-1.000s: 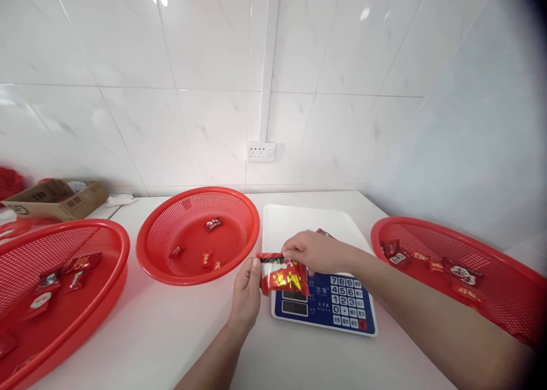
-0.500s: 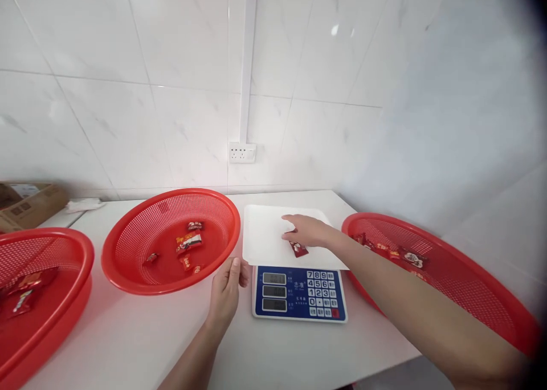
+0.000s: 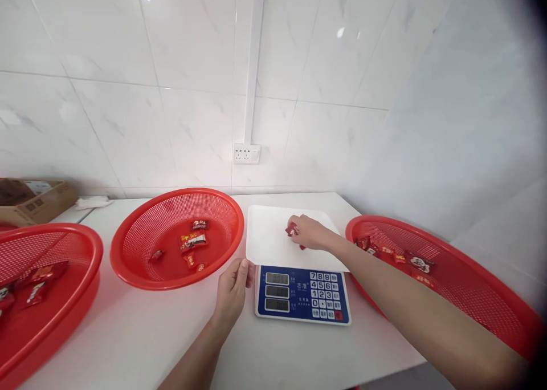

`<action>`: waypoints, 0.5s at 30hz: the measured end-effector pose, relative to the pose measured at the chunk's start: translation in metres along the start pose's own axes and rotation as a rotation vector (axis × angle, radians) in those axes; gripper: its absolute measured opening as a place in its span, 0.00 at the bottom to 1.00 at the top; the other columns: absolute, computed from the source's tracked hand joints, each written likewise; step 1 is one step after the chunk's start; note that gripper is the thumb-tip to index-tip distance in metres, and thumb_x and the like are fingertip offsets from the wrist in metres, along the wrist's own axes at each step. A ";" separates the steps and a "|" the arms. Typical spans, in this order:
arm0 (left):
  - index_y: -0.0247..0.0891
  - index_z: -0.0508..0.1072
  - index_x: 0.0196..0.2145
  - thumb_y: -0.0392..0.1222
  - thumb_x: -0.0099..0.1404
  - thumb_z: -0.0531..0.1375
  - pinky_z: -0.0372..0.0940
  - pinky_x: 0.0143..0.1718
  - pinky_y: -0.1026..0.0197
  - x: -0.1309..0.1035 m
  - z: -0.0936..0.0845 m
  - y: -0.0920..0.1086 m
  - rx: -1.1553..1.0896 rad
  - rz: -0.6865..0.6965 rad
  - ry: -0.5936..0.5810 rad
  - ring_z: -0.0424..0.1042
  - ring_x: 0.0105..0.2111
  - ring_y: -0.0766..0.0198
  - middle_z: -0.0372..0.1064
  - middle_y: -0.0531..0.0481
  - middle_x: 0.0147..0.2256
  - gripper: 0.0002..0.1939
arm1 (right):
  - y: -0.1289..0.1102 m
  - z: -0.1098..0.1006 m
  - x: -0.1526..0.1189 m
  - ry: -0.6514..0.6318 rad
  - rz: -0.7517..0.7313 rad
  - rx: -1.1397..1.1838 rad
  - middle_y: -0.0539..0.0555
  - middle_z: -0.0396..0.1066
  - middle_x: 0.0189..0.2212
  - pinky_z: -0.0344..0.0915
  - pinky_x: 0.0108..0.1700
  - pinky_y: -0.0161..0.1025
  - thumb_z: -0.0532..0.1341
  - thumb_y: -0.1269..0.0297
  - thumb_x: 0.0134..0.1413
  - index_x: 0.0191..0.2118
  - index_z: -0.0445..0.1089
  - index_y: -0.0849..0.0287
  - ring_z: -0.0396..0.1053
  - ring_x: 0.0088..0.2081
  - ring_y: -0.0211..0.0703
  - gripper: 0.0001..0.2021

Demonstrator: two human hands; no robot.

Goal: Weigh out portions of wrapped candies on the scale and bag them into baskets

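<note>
On the white pan of a digital scale, my right hand is closed on a small red candy packet. Another bit of red wrapper shows just under its fingers; whether it is part of the same packet I cannot tell. My left hand has its fingers curled and thumb laid over them, by the scale's left edge. Nothing shows in it. The scale has a blue face with number keys and several small displays.
A red mesh basket with several candies stands left of the scale. A second red basket is at far left, and a third red basket at right. A cardboard box sits behind at left. White table, tiled wall.
My right hand has gone from spread fingers over the red candy packet to gripping it on the pan. My left hand stays curled by the scale. The view has shifted slightly.
</note>
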State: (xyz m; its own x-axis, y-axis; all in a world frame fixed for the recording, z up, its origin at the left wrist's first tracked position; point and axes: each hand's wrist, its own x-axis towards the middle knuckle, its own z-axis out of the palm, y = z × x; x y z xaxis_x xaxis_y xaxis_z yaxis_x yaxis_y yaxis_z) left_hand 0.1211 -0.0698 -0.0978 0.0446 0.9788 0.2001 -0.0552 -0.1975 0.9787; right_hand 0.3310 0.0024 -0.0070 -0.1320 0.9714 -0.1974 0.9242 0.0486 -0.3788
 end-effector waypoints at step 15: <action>0.38 0.64 0.21 0.58 0.61 0.51 0.59 0.24 0.64 0.002 -0.006 -0.002 0.195 0.078 0.072 0.61 0.21 0.66 0.61 0.53 0.19 0.22 | -0.096 0.006 -0.047 0.513 -0.871 -0.228 0.37 0.47 0.63 0.32 0.64 0.54 0.53 0.56 0.60 0.58 0.53 0.29 0.35 0.66 0.47 0.22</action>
State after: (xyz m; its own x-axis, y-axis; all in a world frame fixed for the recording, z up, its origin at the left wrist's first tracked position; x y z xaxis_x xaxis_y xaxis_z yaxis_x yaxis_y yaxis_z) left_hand 0.1149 -0.0666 -0.0999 -0.0238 0.9602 0.2782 0.1386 -0.2725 0.9521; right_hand 0.2459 -0.0491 0.0329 -0.6679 0.5585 0.4920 0.6348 0.7726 -0.0152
